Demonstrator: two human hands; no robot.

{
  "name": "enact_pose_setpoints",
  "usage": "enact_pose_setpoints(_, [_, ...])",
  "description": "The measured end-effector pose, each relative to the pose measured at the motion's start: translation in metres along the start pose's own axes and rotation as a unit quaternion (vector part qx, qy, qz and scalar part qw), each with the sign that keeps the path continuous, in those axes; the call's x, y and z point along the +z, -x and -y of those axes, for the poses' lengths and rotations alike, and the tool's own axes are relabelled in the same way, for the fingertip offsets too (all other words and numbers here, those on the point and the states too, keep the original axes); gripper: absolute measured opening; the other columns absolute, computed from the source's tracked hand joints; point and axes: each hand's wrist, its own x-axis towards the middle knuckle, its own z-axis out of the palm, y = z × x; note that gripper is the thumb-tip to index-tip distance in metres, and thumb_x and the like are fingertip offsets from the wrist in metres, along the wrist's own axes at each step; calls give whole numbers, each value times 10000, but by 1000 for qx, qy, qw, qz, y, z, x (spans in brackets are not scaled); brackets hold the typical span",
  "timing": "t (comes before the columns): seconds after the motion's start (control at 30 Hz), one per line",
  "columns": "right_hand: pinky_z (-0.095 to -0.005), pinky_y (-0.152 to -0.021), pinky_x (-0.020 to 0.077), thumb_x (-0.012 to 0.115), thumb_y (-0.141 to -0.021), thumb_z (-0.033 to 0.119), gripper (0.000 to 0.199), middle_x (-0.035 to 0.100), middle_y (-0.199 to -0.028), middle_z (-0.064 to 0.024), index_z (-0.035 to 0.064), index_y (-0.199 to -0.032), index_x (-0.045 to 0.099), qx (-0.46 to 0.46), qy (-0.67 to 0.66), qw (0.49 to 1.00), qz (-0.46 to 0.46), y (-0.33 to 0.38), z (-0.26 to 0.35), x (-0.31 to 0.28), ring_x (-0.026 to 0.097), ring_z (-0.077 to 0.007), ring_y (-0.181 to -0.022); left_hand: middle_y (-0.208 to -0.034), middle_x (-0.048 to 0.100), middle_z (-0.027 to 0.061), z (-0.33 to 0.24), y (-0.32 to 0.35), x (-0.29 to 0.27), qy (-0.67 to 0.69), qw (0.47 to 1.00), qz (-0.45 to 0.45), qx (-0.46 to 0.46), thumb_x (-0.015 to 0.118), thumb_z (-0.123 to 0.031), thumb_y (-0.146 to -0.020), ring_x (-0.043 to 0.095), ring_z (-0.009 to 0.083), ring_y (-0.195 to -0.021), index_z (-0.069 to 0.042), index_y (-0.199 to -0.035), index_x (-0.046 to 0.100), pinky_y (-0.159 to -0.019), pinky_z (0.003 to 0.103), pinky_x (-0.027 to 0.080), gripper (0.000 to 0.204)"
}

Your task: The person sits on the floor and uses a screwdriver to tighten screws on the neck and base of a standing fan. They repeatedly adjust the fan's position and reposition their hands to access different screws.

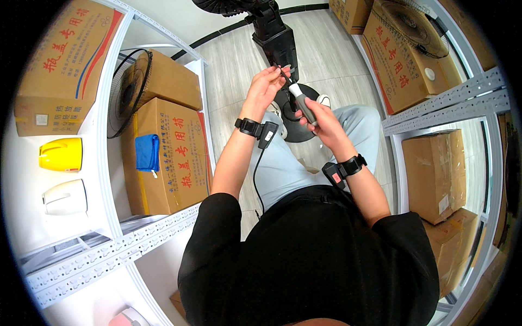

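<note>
Grey and white plastic makes up the handle of the screwdriver (303, 104), the tool being worked with, which lies between the two hands over the person's knees, shaft slanting away and leftward. Right hand (325, 124): fingers curled round the grip, thumb along it. Left hand (265, 88): thumb and forefinger drawn together at the shaft's far end; whether they pinch the shaft or a small part there, cannot tell. Behind, a black stand (274, 46) rises from a round base (298, 133); contact between tip and stand not clear. Step in hand, by my reading: tip being guided into place by the left fingertips, rather than full turning. Next move would seem to call for a steady left pinch, shaft kept in line, and a controlled right wrist. Count: one screwdriver, one stand, one base; two black wristbands (250, 128), one per arm; two pale shoes (323, 101), partly seen; two round fan grilles (130, 93), one on each side's shelving; two handled cups, a yellow cup (61, 154) and a white cup (66, 197); one blue cloth (147, 153), lying against a carton. Cartons (168, 190): three plain on the left, four on the right, more cut off at the edges.
</note>
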Motion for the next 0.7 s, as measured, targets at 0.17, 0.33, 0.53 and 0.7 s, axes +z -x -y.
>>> enact_pose_setpoints(0.17, [-195,-470,397,698,-839,251,412,591,-816,-18,44,-1157,537,-301,422,838,-170,-10,-19,3,578,-71,-636,-1049,634,167,6,-4,-9,-38,999,-24,18,594,-44,-892,627,193,-895,21,-1095,537,-722,247,506,221])
enact_pose_setpoints(0.33, [-185,-490,419,689,-845,301,399,627,-834,-33,34,-1110,556,13,24,999,-36,1,7,2,608,-79,-642,-1062,631,174,5,-3,-8,-35,999,-14,23,580,-38,-897,628,199,-909,32,-1113,529,-740,256,506,233])
enact_pose_setpoints(0.53, [-223,-538,460,699,-825,282,375,646,-830,-46,33,-1076,575,-107,143,980,-87,-3,-1,3,617,-111,-648,-1117,602,226,4,-3,-5,5,1000,17,15,514,-3,-899,616,259,-956,72,-1133,493,-793,293,500,247])
enact_pose_setpoints(0.7, [-280,-623,478,723,-777,227,378,624,-863,-63,71,-1091,581,-261,352,877,-200,-1,-17,-3,608,-151,-706,-1153,576,254,1,-2,-3,46,999,9,6,500,35,-859,596,293,-1003,83,-1105,509,-820,319,500,250])
